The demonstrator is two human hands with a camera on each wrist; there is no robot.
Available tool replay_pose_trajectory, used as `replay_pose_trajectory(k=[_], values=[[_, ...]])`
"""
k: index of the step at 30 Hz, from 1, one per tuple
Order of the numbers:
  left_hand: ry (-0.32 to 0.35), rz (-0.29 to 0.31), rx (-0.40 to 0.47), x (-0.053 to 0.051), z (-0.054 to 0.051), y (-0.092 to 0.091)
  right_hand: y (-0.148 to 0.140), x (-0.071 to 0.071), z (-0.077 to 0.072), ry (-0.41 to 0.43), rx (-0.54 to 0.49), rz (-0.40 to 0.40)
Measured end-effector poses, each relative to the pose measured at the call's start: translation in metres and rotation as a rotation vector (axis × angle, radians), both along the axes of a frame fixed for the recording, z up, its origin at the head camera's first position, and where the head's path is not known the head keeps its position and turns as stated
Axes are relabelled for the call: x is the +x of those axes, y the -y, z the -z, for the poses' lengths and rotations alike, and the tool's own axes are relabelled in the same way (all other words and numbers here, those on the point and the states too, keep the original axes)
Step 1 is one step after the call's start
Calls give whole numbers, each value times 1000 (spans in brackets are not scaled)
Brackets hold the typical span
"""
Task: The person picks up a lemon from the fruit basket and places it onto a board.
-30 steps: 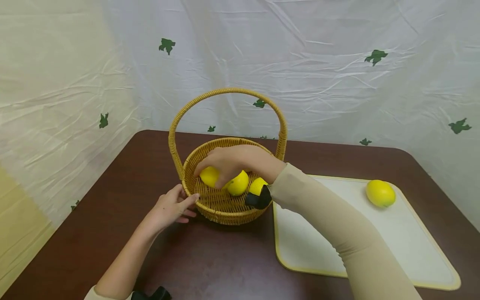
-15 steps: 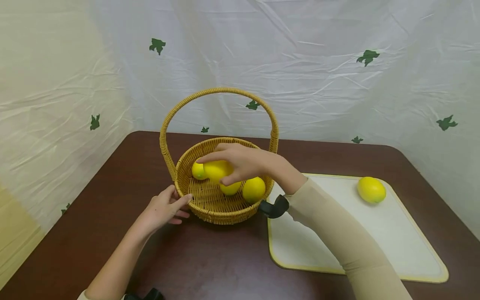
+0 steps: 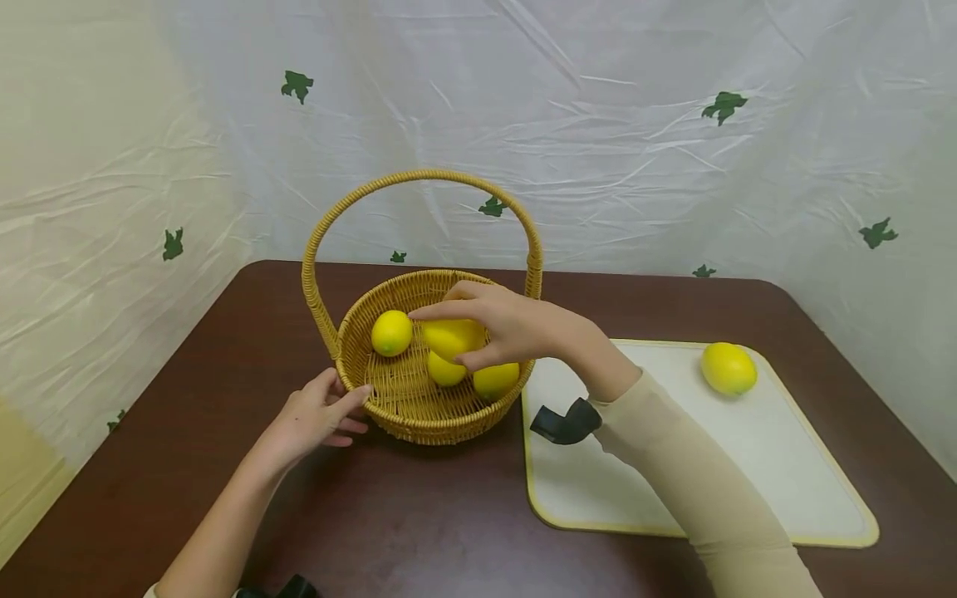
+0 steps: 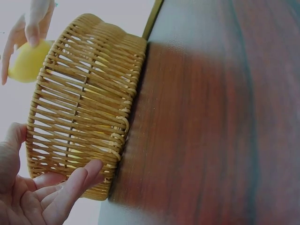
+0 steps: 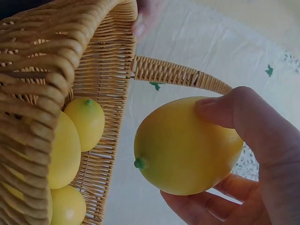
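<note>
My right hand (image 3: 516,324) holds a yellow lemon (image 3: 453,338) between thumb and fingers, over the right part of the wicker basket (image 3: 419,430). In the right wrist view this held lemon (image 5: 183,147) shows a green tip and hangs apart from the basket wall. Inside the basket lie a lemon (image 3: 392,333) at the left, a lemon (image 3: 446,371) near the middle and a lemon (image 3: 496,382) at the right, partly behind my thumb. My left hand (image 3: 310,415) grips the basket's left rim, thumb on top. Its fingers (image 4: 70,190) lie against the outer wall.
The basket's tall arched handle (image 3: 422,176) stands over it. On the right, a white tray (image 3: 658,490) with a yellow edge bears one lemon (image 3: 728,369). Everything stands on a dark wooden table (image 3: 419,531). A white cloth (image 3: 598,149) with green leaf shapes hangs behind.
My right hand has come up and to the right from low in the basket, with the lemon now plainly visible in it. My left hand stays on the rim. The head view has shifted slightly.
</note>
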State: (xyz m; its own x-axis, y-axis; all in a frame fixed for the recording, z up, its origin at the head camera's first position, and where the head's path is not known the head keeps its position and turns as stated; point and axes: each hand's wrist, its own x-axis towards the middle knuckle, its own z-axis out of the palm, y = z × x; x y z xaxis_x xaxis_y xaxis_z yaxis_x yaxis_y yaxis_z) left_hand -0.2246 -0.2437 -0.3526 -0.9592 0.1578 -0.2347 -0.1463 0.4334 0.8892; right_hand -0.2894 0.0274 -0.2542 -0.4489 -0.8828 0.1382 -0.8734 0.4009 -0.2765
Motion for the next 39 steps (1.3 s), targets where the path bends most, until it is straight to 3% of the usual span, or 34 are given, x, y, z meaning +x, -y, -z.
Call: replay_pose_trajectory(k=[10, 15, 33, 39], values=[[-2, 5, -3, -1, -1, 0, -23, 13, 3, 4, -127, 53], [-7, 10, -2, -2, -1, -1, -41, 17, 7, -53, -180, 65], [-12, 28, -17, 3, -2, 1, -105, 30, 26, -97, -286, 187], [-8, 33, -11, 3, -3, 0, -124, 26, 23, -34, -260, 280]])
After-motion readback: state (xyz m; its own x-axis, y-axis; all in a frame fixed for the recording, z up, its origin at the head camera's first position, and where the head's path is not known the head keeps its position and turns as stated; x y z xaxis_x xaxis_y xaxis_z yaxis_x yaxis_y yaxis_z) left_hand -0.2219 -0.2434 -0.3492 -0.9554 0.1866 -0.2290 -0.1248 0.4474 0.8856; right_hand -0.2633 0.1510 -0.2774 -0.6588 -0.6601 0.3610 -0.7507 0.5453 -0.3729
